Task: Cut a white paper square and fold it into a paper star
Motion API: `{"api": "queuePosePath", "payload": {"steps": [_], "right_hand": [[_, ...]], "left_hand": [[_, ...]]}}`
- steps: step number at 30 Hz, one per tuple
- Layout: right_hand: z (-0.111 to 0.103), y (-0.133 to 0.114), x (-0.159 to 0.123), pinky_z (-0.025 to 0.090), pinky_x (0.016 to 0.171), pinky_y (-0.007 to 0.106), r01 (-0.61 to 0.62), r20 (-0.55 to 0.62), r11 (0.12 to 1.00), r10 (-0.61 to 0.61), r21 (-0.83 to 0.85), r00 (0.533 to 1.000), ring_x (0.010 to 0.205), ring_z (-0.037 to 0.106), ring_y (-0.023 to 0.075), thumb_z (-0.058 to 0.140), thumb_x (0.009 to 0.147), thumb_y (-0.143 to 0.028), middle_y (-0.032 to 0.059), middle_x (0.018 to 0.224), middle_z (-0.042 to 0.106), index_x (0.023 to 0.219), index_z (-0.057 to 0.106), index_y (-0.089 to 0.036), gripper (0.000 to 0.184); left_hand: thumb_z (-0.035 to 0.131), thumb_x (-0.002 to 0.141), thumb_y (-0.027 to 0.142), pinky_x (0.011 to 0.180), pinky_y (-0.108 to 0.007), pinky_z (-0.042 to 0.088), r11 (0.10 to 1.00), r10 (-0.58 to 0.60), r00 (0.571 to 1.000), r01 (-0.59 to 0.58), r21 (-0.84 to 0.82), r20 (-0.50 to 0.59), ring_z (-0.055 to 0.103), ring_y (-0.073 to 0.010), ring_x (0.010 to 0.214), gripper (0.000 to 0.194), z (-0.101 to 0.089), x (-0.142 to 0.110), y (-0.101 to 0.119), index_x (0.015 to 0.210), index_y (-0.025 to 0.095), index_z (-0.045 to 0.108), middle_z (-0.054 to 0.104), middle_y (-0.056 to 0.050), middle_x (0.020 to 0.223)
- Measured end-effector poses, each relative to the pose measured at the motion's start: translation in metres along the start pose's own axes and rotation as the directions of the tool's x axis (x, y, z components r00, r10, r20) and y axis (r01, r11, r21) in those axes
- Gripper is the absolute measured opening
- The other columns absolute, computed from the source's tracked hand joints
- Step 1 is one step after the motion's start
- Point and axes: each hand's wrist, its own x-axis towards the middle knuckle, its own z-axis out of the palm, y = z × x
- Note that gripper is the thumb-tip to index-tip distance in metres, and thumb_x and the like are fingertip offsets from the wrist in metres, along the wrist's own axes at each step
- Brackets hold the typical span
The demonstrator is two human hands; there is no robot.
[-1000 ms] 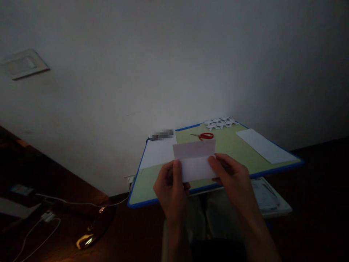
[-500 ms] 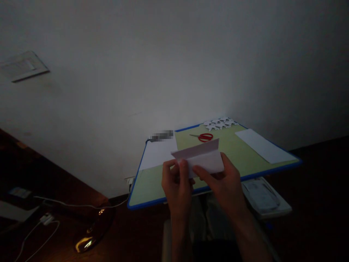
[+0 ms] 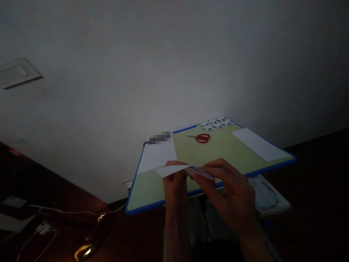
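Note:
Both my hands hold a folded white paper strip just above the near edge of a green board with a blue rim. My left hand pinches the strip from below near its middle. My right hand grips its right end, fingers curled over it. The strip lies almost flat, edge-on to the camera. Red scissors rest on the board farther back. A pile of small folded white paper pieces sits at the board's far edge.
A white sheet lies on the board's left part and a long white strip on its right. A pale wall stands behind. White cables and a shiny dark object lie on the dark floor at left. Papers sit under the board's right side.
The folded strip has tipped from facing the camera to lying nearly flat. Both hands shifted slightly down with it, and my right hand's fingers curled over its right end.

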Motion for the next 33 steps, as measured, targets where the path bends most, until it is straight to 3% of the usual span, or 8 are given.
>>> {"api": "queuePosePath", "payload": {"steps": [7, 17, 21, 23, 27, 33], "right_hand": [[-0.004, -0.001, -0.002, 0.057, 0.067, 0.03, -0.054, 0.016, 0.999, 0.054, 0.009, 0.998, 0.083, 0.071, 0.0175, 0.077, 0.095, -0.016, -0.0005, 0.095, 0.073, 0.109, 0.08, -0.032, 0.021], [-0.002, 0.005, -0.004, 0.054, 0.071, 0.032, -0.127, 0.036, 0.992, 0.126, 0.011, 0.991, 0.085, 0.068, 0.0187, 0.073, 0.099, -0.023, -0.0004, 0.093, 0.07, 0.103, 0.075, -0.031, 0.01], [0.004, 0.017, -0.005, 0.057, 0.071, 0.031, -0.267, -0.119, 0.963, 0.268, 0.021, 0.956, 0.094, 0.069, 0.0193, 0.07, 0.101, -0.027, 0.0028, 0.117, 0.071, 0.129, 0.068, -0.034, 0.029], [0.006, 0.023, -0.003, 0.058, 0.069, 0.03, -0.285, -0.169, 0.958, 0.281, -0.004, 0.945, 0.092, 0.068, 0.018, 0.069, 0.101, -0.028, 0.0041, 0.13, 0.067, 0.135, 0.064, -0.035, 0.035], [0.003, 0.034, 0.0, 0.059, 0.067, 0.029, -0.195, -0.099, 0.976, 0.185, -0.096, 0.978, 0.091, 0.067, 0.0168, 0.064, 0.104, -0.025, 0.006, 0.134, 0.061, 0.132, 0.067, -0.034, 0.03], [-0.006, 0.044, 0.0, 0.059, 0.062, 0.028, -0.099, 0.071, 0.976, 0.115, -0.194, 0.991, 0.079, 0.067, 0.0136, 0.063, 0.105, -0.026, 0.0067, 0.127, 0.059, 0.144, 0.063, -0.036, 0.04]], "left_hand": [[0.099, 0.072, 0.04, 0.073, -0.026, 0.056, 0.999, 0.034, 0.999, -0.033, 0.043, -0.019, 0.069, -0.0153, 0.075, 0.035, -0.006, -0.002, 0.0, 0.09, 0.024, 0.073, 0.074, 0.0, 0.078], [0.092, 0.077, 0.052, 0.063, -0.021, 0.052, 0.981, 0.067, 0.98, -0.03, 0.194, -0.187, 0.061, -0.0112, 0.065, 0.04, -0.01, -0.002, -0.003, 0.082, 0.019, 0.07, 0.069, 0.001, 0.074], [0.089, 0.082, 0.045, 0.054, -0.018, 0.054, 0.963, 0.111, 0.967, -0.048, 0.264, -0.227, 0.059, -0.0099, 0.061, 0.033, -0.006, -0.005, 0.001, 0.084, 0.018, 0.07, 0.068, 0.001, 0.076], [0.087, 0.084, 0.041, 0.051, -0.019, 0.056, 0.95, 0.145, 0.964, -0.072, 0.304, -0.222, 0.059, -0.0098, 0.06, 0.03, -0.004, -0.008, 0.004, 0.084, 0.018, 0.068, 0.067, 0.002, 0.077], [0.084, 0.089, 0.038, 0.053, -0.022, 0.063, 0.917, 0.191, 0.958, -0.097, 0.387, -0.213, 0.061, -0.0109, 0.063, 0.027, -0.003, -0.014, 0.009, 0.085, 0.018, 0.066, 0.063, 0.003, 0.077], [0.077, 0.095, 0.038, 0.054, -0.022, 0.065, 0.905, 0.194, 0.962, -0.101, 0.413, -0.19, 0.068, -0.0133, 0.071, 0.019, -0.002, -0.017, 0.014, 0.097, 0.021, 0.069, 0.072, 0.0, 0.091]]}}
